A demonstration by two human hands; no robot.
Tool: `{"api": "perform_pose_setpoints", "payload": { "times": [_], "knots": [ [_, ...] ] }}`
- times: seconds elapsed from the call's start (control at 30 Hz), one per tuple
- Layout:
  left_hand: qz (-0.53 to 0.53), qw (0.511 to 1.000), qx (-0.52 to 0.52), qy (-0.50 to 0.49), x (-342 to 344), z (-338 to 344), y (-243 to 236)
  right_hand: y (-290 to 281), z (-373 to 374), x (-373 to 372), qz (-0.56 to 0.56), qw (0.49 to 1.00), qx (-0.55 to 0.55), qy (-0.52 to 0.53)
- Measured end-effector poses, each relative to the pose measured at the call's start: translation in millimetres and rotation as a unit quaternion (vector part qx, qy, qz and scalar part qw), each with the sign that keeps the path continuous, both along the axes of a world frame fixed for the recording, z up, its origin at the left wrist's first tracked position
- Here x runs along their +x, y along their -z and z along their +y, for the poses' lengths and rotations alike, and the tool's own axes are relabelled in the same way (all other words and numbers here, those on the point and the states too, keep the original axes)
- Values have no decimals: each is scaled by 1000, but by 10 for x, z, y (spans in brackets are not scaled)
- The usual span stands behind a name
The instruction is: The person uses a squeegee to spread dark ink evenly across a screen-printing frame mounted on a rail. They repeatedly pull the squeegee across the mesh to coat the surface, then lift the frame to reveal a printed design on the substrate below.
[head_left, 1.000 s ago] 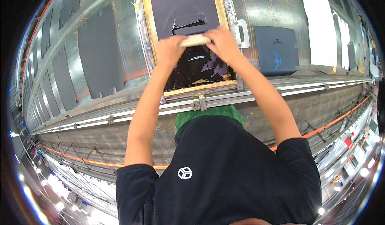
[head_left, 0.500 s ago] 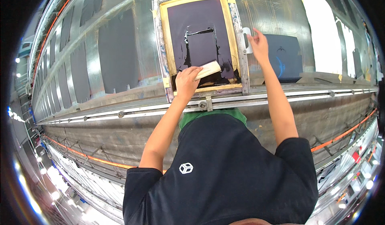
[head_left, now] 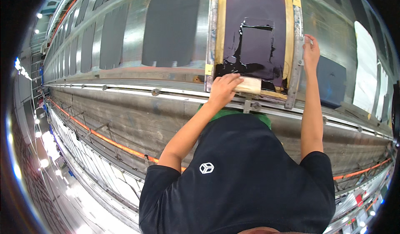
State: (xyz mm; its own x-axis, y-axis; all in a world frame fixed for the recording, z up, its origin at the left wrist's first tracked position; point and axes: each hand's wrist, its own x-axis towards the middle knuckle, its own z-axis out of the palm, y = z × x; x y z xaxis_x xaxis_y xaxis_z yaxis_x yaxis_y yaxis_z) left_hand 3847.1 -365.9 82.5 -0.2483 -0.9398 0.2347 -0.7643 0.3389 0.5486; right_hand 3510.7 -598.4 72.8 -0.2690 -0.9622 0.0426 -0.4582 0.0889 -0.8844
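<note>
My left hand [head_left: 223,90] is closed on the left end of a pale wooden squeegee [head_left: 251,85], which lies across the near part of a screen-printing frame [head_left: 296,21] with yellow inner border. Black ink [head_left: 239,55] coats the lower part of the purple-grey mesh [head_left: 254,5] and outlines a rectangle at its centre. At the frame's right side, my right hand [head_left: 311,50] has its fingers curled at the side handle, which they mostly hide.
Rows of dark grey panels [head_left: 168,25] lie on the long metal table [head_left: 133,46]. A dark blue piece [head_left: 332,82] and white sheets [head_left: 364,67] lie to the right. A metal rail [head_left: 179,94] runs along the near edge, with an orange pipe [head_left: 108,138] below.
My right hand has let go of the squeegee and moved to the frame's side handle. My left hand has drawn the squeegee toward the near edge. The view has shifted, putting the frame farther right.
</note>
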Motion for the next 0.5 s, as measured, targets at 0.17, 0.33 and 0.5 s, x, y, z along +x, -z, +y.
{"api": "perform_pose_setpoints", "payload": {
  "times": [0.17, 0.33, 0.5],
  "knots": [
    [20, 997, -29, -72, 1357, 13, -48, 262, 144, 1573, -64, 997, -50, -13],
    [98, 980, 66, -163, 2530, -143, -129, 309, 298, 2956, -52, 996, -68, -15],
    [22, 969, 244, -35, 3344, -534, -194, 363, 376, 3583, -49, 998, -26, -1]
  ]
}}
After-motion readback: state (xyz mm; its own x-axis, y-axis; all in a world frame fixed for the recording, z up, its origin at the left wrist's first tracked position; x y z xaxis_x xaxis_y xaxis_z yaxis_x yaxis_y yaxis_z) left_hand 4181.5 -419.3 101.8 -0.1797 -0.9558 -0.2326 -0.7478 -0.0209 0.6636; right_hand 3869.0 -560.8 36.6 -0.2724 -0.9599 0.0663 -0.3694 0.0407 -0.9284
